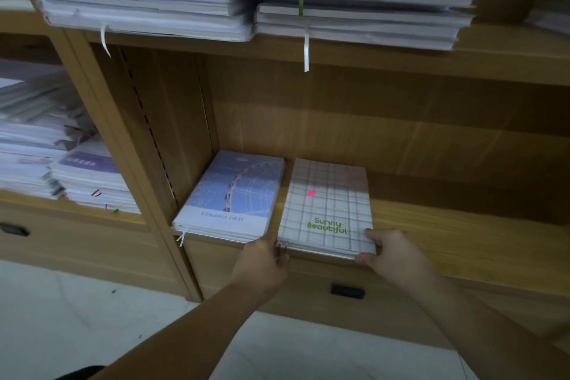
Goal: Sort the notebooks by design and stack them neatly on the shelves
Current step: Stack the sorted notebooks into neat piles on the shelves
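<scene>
Two piles share my shelf bay (447, 225): blue notebooks (231, 194), and a plaid notebook (327, 207) my left hand (262, 259) and right hand (391, 250) pinch.

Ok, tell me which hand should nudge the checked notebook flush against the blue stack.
Right, probably: the right hand grips the checked notebook at its outer corner; the left hand sits between it and the blue stack.

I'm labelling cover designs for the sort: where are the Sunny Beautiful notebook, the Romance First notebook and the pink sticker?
Sunny Beautiful notebook (330, 208): head view, middle of its checked cover.
Romance First notebook (231, 194): head view, middle of its blue cover.
pink sticker (311, 193): head view, its centre.
</scene>
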